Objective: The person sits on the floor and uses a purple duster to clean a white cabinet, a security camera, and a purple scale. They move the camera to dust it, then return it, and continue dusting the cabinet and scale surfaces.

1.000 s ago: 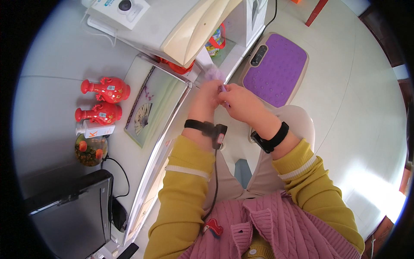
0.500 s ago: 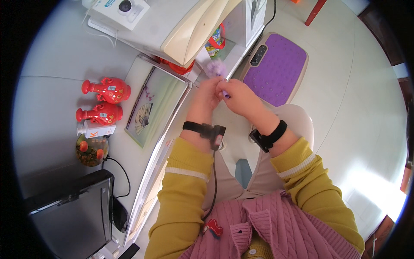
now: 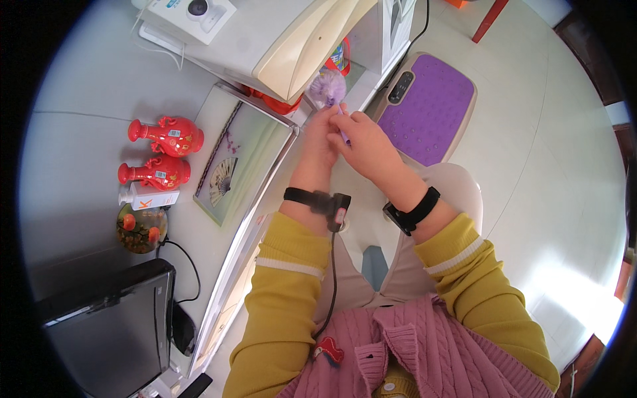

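A slim purple pen [image 3: 344, 134] with a fluffy lilac pom-pom [image 3: 328, 87] on its far end is between my hands, in front of my knees. My left hand [image 3: 320, 132] is closed round it just below the pom-pom, its fingers partly hidden. From the right, my right hand [image 3: 363, 140] pinches the pen's shaft with thumb and fingers, touching the left fingertips. The near tip of the shaft sticks out under my right fingers.
Left stands a white cabinet with a fan-patterned mat [image 3: 225, 166], two red vases [image 3: 169, 137], a white bottle [image 3: 151, 197], a round ornament [image 3: 139, 229] and a dark monitor [image 3: 113, 331]. A purple vibration plate [image 3: 428, 109] lies on the floor. A boxed camera [image 3: 192, 16] sits at top left.
The pom-pom has come up toward me and shows more fully, puffed out above my left hand. My right hand has shifted slightly forward and to the left along the pen.
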`<action>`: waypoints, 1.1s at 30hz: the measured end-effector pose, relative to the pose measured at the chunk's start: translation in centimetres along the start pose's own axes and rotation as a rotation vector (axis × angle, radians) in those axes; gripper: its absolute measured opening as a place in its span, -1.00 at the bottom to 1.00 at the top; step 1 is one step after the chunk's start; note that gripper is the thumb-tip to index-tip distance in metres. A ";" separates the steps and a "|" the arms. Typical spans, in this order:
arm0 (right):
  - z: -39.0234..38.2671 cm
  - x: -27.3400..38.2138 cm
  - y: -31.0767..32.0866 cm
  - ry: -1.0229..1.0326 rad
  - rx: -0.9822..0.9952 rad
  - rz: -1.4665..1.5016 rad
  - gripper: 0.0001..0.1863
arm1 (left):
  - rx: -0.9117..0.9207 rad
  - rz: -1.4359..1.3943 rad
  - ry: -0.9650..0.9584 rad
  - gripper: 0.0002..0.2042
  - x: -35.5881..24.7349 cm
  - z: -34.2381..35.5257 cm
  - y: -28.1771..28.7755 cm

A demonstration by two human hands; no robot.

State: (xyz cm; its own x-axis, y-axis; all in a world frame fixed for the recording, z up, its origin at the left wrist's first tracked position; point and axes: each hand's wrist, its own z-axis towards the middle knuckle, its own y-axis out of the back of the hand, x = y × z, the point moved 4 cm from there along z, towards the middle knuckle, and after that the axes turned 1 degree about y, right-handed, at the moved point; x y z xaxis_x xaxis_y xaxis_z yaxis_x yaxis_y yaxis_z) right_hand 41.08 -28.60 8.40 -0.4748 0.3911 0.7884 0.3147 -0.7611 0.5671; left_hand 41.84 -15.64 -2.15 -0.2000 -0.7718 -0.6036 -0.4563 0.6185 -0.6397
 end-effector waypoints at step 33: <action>2.7 -5.4 -5.6 -0.277 -0.117 0.052 -0.72 | -0.154 -0.166 0.126 -0.70 0.8 0.3 1.4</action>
State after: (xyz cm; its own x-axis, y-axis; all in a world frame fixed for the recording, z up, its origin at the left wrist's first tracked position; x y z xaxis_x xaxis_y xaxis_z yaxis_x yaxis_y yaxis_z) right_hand 44.12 -25.05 1.64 -0.2128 0.4641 0.8599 0.2282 -0.8321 0.5056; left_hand 41.24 -15.32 -3.68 -0.2137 -0.8790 -0.4262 -0.6163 0.4598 -0.6393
